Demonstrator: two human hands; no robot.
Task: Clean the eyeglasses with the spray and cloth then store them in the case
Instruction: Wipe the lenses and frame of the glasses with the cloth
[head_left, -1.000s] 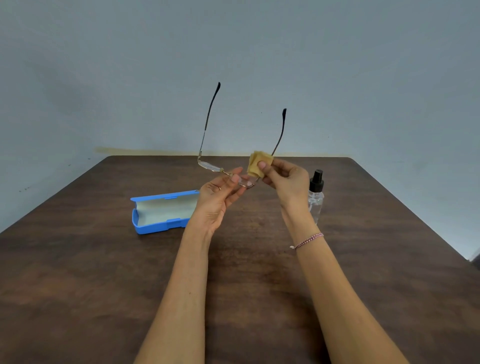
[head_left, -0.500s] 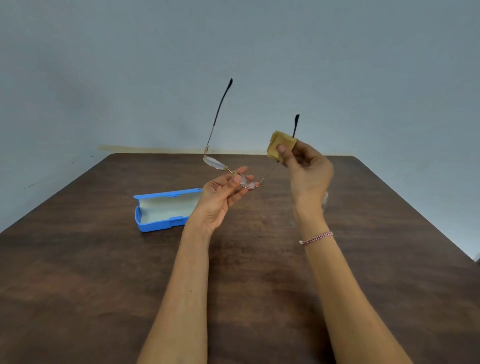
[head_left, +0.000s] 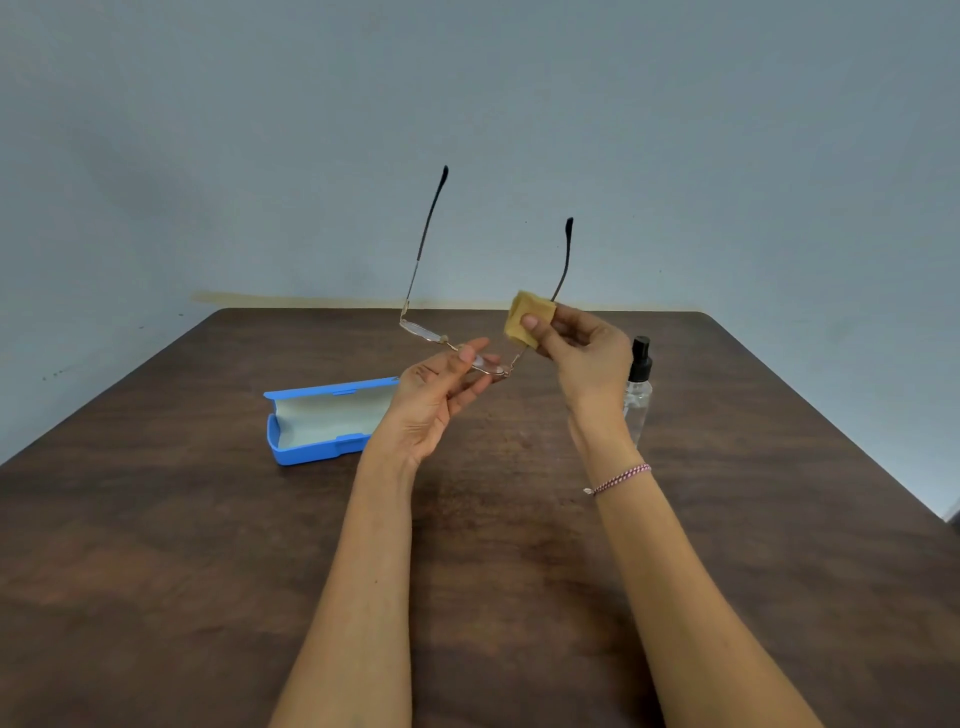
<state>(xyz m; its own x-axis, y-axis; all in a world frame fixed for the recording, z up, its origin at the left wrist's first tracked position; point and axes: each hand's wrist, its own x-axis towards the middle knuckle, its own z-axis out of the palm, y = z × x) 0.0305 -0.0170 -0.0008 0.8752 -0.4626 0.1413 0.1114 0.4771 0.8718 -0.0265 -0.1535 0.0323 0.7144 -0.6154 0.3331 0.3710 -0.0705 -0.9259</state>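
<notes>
Thin gold-rimmed eyeglasses (head_left: 422, 331) are held above the table, temples open and pointing up. My left hand (head_left: 435, 400) pinches the right lens between thumb and fingers. My right hand (head_left: 584, 356) pinches a folded yellow cloth (head_left: 527, 317) around the lower part of the right temple. An open blue case (head_left: 324, 421) with a pale lining lies on the table left of my left hand. A clear spray bottle (head_left: 638, 392) with a black nozzle stands behind my right wrist, partly hidden by it.
A dark brown wooden table (head_left: 208, 545) runs to a grey wall at the back. Its right edge slants away at the far right. A beaded bracelet (head_left: 621, 479) circles my right wrist.
My right hand with the cloth went up the right temple from the lens and has now slid back down a little. The glasses tilted slightly; my left hand kept its hold.
</notes>
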